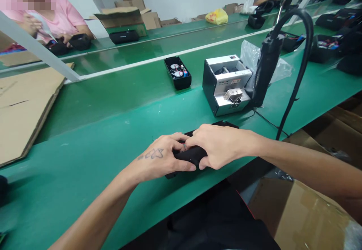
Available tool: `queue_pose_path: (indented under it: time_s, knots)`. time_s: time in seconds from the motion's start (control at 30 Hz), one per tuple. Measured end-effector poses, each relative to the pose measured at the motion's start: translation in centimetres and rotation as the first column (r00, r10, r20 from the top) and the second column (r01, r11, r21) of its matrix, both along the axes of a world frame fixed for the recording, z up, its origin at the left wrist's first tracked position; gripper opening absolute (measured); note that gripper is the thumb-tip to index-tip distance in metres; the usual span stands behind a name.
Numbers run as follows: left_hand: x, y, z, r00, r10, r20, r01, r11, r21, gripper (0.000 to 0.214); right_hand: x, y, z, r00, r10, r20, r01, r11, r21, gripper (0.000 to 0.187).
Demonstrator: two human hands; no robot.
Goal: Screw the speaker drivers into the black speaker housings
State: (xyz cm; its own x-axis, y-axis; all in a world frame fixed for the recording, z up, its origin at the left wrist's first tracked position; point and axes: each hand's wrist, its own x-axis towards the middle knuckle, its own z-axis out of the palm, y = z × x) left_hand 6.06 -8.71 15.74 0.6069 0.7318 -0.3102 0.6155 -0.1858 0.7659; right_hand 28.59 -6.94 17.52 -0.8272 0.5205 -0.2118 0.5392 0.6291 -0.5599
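Note:
A black plastic speaker casing (195,155) lies near the front edge of the green workbench, between my two hands. My left hand (166,154) grips its left part, thumb along the near side and fingers over the top. From the right, my right hand (217,146) is closed over the casing, with its fingertips meeting those of the left at the middle. A bit of red wire shows by the fingertips; the rest of the inside is hidden. Farther off stands another open black casing (178,73) with round speaker drivers, wires and a blue part inside.
A silver screw feeder (226,88) stands beyond my right hand, beside a black-wrapped electric screwdriver (267,69) with a looping cable. Flat cardboard (31,106) lies at left. Across the line, a person in pink (68,16) handles black casings. Cardboard boxes (305,216) sit below right.

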Motion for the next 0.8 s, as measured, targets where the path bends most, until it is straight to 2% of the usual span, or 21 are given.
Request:
queue_pose_path:
  time_s: [0.13, 0.3, 0.43, 0.6, 0.7, 0.8]
  knots:
    - [0.1, 0.2, -0.1, 1.000, 0.015, -0.012, -0.015, 1.000, -0.004, 0.025, -0.1, -0.1, -0.4, 1.000, 0.003, -0.026, -0.003, 1.000, 0.020, 0.039]
    - [-0.1, 0.2, -0.2, 1.000, 0.013, 0.003, -0.013, 1.000, -0.010, 0.026, -0.3, -0.1, -0.8, 0.997, -0.003, -0.081, 0.004, 1.000, 0.011, 0.028]
    - [-0.2, 0.4, -0.3, 0.999, 0.014, 0.029, -0.013, 1.000, -0.019, 0.023, -0.8, -0.1, -0.5, 0.997, -0.048, -0.058, 0.050, 0.998, 0.044, 0.022]
    - [-0.1, 0.2, -0.4, 0.999, 0.019, 0.034, -0.018, 1.000, -0.024, 0.020, -1.1, -0.3, -0.3, 0.998, -0.034, -0.053, 0.036, 0.998, 0.048, 0.018]
    - [-0.1, -0.6, -0.8, 1.000, -0.014, 0.009, 0.013, 0.993, 0.115, 0.016, -1.1, -1.3, -0.9, 0.999, -0.017, -0.049, 0.023, 0.993, 0.115, 0.016]
    - [-0.1, -1.9, -1.4, 0.997, -0.039, -0.072, 0.061, 0.940, 0.335, 0.011, -0.7, -2.8, -1.3, 1.000, 0.022, -0.013, -0.019, 0.972, 0.233, 0.010]
